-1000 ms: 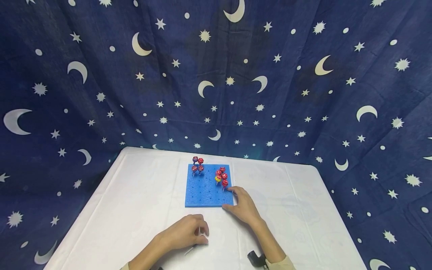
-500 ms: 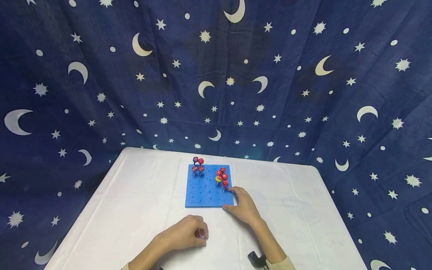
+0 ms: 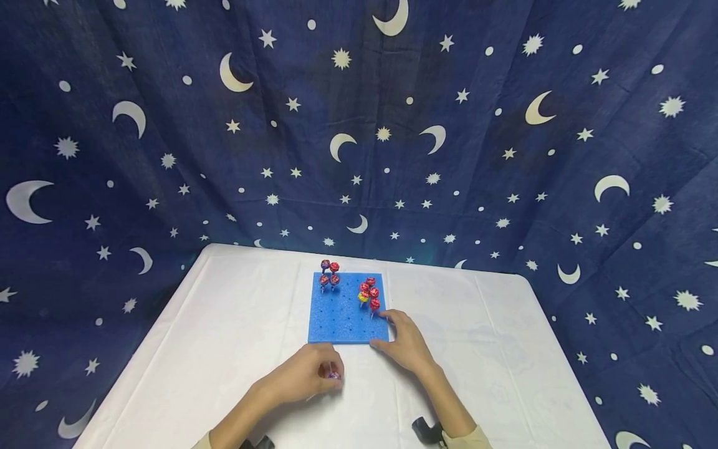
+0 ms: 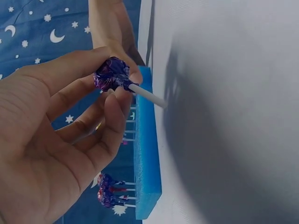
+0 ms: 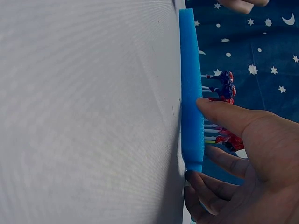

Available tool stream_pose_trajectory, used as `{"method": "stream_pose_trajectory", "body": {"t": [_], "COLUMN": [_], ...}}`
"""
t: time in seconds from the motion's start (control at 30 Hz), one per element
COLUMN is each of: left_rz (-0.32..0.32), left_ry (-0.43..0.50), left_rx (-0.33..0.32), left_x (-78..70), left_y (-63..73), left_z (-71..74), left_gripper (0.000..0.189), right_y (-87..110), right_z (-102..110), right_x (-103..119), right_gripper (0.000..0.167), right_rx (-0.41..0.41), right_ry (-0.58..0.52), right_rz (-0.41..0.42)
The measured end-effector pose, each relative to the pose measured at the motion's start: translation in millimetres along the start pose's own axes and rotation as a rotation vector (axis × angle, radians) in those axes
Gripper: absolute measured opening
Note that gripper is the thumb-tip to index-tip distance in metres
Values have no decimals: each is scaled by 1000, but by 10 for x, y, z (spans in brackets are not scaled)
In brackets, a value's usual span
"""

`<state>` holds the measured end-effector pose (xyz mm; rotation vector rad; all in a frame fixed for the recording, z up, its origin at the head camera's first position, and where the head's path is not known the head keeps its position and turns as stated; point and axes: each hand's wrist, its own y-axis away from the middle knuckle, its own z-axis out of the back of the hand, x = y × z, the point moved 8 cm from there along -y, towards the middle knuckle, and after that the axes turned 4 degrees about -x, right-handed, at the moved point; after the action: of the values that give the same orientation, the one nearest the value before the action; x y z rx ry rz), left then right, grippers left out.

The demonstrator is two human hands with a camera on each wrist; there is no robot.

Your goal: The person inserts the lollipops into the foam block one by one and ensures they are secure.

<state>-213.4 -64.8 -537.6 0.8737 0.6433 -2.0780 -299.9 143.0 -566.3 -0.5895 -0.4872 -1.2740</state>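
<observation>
Between the thumb and fingertips of my left hand (image 3: 305, 374) is a purple-wrapped lollipop (image 4: 111, 74). Its white stick points toward the white cloth in the left wrist view. This hand is just short of the front edge of a blue foam board (image 3: 335, 318) dotted with small holes. My right hand (image 3: 407, 343) holds the board at its front right corner, thumb at the front edge and fingers along the right side. Dark-wrapped and red lollipops (image 3: 335, 280) stand at the back left of the board. Red ones and a yellow one (image 3: 363, 298) cluster at its right.
White cloth (image 3: 235, 324) covers the table under the board. A dark blue curtain (image 3: 359, 137) with moons and stars hangs behind and along both sides. A black device (image 3: 427, 431) sits by the right wrist.
My left hand has lifted the purple lollipop, whose stick lay low by the cloth, turned it, and moved forward toward the board. My right hand has stayed at the board's corner.
</observation>
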Motion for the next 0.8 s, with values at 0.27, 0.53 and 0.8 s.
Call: {"method": "stream_pose_trajectory", "body": {"t": [0.27,0.53,0.8], "left_rz": [24,46,44], "left_ry": [40,50,62], "left_rx": [-98,-187,-330], "left_x": [33,40,81], "left_y": [-66,-131,-173], "left_z": [196,460,746], "left_gripper": [10,16,18], "right_y": [-7,-17,-13], "right_z": [-5,-8,-4], "right_x": [0,-6,0], "right_gripper": [61,62,62], "right_rx": [6,-1,-2], "right_ry": [-7,-10,-19], "right_rz": [-10,9,15]}}
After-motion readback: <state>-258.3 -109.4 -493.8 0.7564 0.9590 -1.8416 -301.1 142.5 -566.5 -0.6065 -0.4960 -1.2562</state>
